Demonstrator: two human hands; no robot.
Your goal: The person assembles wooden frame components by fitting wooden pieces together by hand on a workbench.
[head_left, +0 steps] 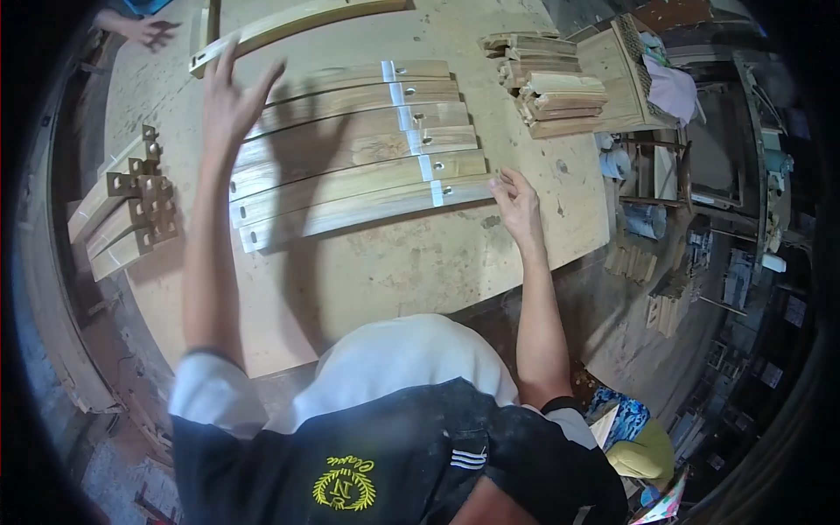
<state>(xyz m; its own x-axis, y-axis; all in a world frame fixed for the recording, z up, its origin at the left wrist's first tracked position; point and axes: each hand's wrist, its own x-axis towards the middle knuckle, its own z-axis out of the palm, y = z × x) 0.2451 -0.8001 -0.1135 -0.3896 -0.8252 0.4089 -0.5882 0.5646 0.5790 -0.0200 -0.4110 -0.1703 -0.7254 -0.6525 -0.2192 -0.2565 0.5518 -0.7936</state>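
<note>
Nearest me, my right hand [518, 203] rests with loosely curled fingers on the right end of the front slat [350, 213], touching it but not gripping; the fingertips sit just past the pale tape band near the slat's drilled hole. That slat is the closest of a row of slats [350, 131], curved wooden pieces laid side by side on the bench [394, 262], each taped and drilled near its right end. I judge these slats stiff and fairly light, dry sanded wood that should slide easily over the bench top, so a one-ended pull would likely swing a slat rather than lift it. The best hold looks to be both ends at once, or a pinch across the narrow edges near the middle, keeping clear of the notched left ends, which look like the weakest part. Farther from the front slat, my left hand [229, 96] is raised above the row with fingers spread wide and nothing in it, close under a long rail [289, 24] lying beyond the slats. Left of the row sits a pile of notched pieces [127, 214]; right and beyond it, a stack of blocks [547, 83]. At the far left corner another person's hand [144, 31] lies on the bench.
</note>
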